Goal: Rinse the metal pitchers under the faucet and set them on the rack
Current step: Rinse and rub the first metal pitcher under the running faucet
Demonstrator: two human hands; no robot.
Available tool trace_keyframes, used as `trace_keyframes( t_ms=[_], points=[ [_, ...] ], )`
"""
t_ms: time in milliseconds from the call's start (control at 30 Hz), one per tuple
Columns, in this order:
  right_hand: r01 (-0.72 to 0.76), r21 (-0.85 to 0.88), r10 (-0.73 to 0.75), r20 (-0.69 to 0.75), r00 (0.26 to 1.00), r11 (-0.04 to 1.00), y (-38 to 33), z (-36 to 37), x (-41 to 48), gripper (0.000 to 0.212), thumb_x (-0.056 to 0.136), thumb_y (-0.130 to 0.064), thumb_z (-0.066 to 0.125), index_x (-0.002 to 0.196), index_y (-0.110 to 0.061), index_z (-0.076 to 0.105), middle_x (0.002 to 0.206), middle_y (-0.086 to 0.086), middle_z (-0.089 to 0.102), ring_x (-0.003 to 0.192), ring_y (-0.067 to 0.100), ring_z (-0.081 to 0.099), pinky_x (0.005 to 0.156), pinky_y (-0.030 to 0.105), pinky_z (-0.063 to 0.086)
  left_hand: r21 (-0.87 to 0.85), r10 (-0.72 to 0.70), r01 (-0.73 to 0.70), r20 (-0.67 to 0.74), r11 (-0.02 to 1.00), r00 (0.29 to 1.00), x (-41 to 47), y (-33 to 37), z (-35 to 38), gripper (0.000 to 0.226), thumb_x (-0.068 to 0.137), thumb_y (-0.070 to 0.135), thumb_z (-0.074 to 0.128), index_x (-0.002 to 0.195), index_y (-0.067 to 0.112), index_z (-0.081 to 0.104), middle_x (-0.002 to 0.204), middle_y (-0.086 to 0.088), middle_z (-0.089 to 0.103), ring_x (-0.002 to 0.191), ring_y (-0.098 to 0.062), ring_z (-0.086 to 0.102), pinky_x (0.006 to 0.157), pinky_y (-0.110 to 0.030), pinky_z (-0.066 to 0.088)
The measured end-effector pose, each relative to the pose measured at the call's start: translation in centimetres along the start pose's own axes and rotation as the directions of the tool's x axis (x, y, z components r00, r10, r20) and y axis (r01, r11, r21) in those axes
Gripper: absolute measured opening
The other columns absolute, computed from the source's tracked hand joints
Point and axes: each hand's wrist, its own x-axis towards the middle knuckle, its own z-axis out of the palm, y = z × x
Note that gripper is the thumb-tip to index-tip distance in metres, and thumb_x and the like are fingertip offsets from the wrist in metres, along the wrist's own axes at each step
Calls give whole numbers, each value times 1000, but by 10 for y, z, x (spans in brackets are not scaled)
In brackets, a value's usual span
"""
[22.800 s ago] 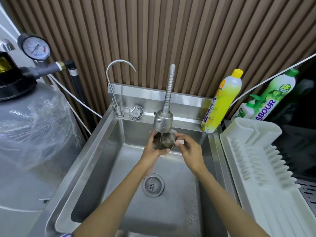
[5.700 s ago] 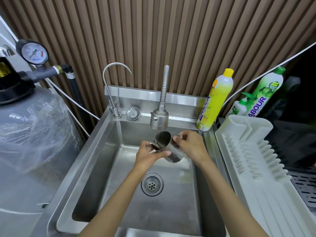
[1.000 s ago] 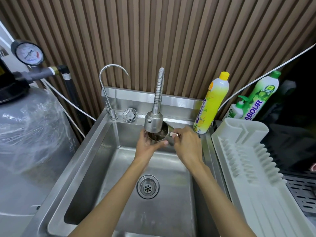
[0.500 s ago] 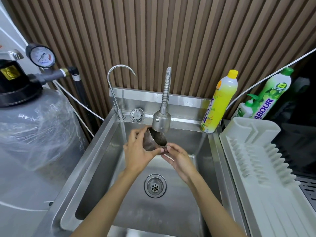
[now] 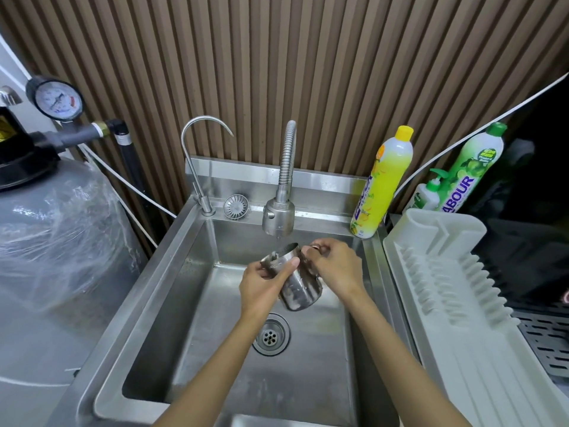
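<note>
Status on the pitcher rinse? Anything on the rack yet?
Nothing looks finished: the white rack holds no pitchers. In hand: one metal pitcher, tilted over the sink just below the faucet head, gripped by the left hand at the rim and the right hand at the handle side. Left: finish rinsing and set it on the rack. No other pitchers are visible.

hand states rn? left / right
Left hand: closed around the metal pitcher, near its rim.
Right hand: closed on the same pitcher, at its handle side.

steel sink (image 5: 160, 291) (wet), yellow bottle (image 5: 383, 183) on rim
</note>
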Motion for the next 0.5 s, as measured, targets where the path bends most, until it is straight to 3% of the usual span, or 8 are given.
trace_keyframes(
  t_ms=[133, 267, 367, 500],
  points=[
    [114, -106, -124, -93, 988, 988, -7, -11, 1, 20, 86, -36, 60, 99, -22, 66, 105, 0, 69, 97, 23, 63, 78, 28, 42, -188, -51, 80, 156, 979, 986, 2, 4, 11, 61, 58, 33, 85, 104, 3, 59, 102, -14, 69, 96, -23, 68, 79, -34, 57],
    [235, -28, -237, -119, 964, 972, -7, -9, 4, 7, 87, -23, 60, 91, -18, 61, 101, 2, 62, 85, 16, 54, 71, 24, 37, -226, 0, 47, 204, 973, 979, 11, 11, 13, 54, 63, 8, 83, 108, -3, 55, 103, -21, 67, 96, -27, 64, 96, -43, 49],
    [282, 71, -271, -131, 954, 957, -3, -3, 8, 5, 88, -14, 59, 91, -11, 61, 95, 2, 57, 80, 11, 48, 64, 15, 33, -254, 62, -25, 136, 967, 989, 18, 18, 14, 65, 58, -2, 83, 112, 4, 48, 113, -15, 64, 105, -22, 61, 95, -31, 47],
    [264, 217, -249, -92, 964, 940, 9, 6, 16, 12, 88, -11, 59, 97, -7, 65, 98, 4, 60, 85, 12, 54, 73, 9, 38, -175, 207, -197, 42, 965, 977, 25, 21, 9, 69, 54, -6, 84, 108, 14, 46, 107, 0, 61, 107, -17, 59, 86, -11, 47]
  ],
)
